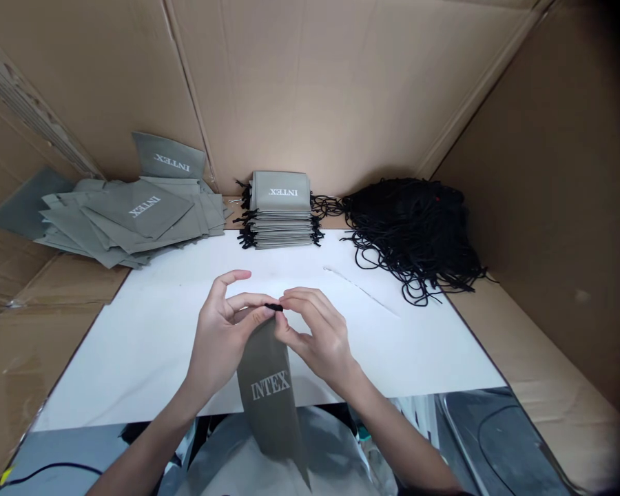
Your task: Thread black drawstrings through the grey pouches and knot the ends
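Observation:
A grey fabric pouch (270, 406) printed INTEX hangs from my fingers over the table's front edge, its lower end near my lap. At its top is a small bunched piece of black cord (273, 307). My left hand (224, 324) pinches the cord between thumb and a finger, with the index finger raised. From the other side, my right hand (317, 327) closes thumb and fingertips at the cord's right end. Exactly how the cord meets the pouch is hidden by the fingers. Beyond my right hand lies a thin wire-like tool (362, 289).
At the back left is a loose pile of grey pouches (134, 213). A neat stack of pouches with black cords (282, 207) stands at the back centre. Right of it sits a heap of black cords (408, 220). Cardboard walls (341, 89) enclose the white table (149, 344).

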`<state>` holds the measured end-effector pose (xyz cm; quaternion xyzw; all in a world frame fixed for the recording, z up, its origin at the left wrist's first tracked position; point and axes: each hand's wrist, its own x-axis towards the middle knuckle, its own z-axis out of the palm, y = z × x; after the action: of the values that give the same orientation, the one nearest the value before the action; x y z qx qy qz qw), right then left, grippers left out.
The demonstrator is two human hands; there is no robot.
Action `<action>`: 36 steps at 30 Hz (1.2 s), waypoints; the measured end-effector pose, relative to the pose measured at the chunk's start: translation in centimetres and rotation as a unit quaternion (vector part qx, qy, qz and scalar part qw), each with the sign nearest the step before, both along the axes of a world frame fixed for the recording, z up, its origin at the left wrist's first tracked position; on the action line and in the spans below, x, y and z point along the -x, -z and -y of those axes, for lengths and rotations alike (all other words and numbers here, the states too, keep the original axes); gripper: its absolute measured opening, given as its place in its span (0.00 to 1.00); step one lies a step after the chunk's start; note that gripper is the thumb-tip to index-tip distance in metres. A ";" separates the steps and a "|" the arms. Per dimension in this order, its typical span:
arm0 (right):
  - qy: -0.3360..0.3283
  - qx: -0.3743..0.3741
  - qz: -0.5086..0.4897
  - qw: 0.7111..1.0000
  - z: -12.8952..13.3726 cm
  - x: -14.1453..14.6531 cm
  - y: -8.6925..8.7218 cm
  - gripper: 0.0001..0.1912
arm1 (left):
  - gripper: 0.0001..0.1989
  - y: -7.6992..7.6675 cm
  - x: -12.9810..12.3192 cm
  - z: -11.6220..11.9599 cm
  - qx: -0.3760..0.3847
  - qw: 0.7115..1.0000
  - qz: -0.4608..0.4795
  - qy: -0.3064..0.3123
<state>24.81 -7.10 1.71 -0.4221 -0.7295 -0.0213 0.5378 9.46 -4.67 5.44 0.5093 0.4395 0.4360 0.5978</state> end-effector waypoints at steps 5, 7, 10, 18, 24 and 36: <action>0.039 0.046 -0.012 0.998 -0.1 0.1 0.8 0.08 | 0.24 0.6 -0.3 -0.2 -0.019 0.999 -0.046 0.021; 0.042 0.071 -0.028 0.996 0.0 0.1 1.0 0.06 | 0.26 0.8 -0.3 -0.4 -0.022 0.997 -0.064 0.033; 0.045 0.088 -0.046 0.994 0.2 0.0 1.3 0.06 | 0.30 1.0 -0.3 -0.7 -0.025 0.996 -0.080 0.039; -0.020 0.266 -0.201 0.943 0.7 -0.7 0.8 0.03 | 0.21 0.5 0.2 -1.6 -0.011 0.986 -0.107 0.131; -0.083 0.368 -0.279 0.883 0.8 -1.4 0.5 0.06 | 0.21 0.9 0.5 -2.1 0.048 0.983 -0.035 0.175; -0.103 0.377 -0.307 0.868 1.2 -1.3 0.1 0.09 | 0.10 1.4 0.0 -1.5 -0.052 0.986 -0.038 0.154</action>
<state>26.16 -8.28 1.64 -0.5004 -0.5194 0.4418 0.5335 9.49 -3.15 4.09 0.6176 0.3548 0.3408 0.6136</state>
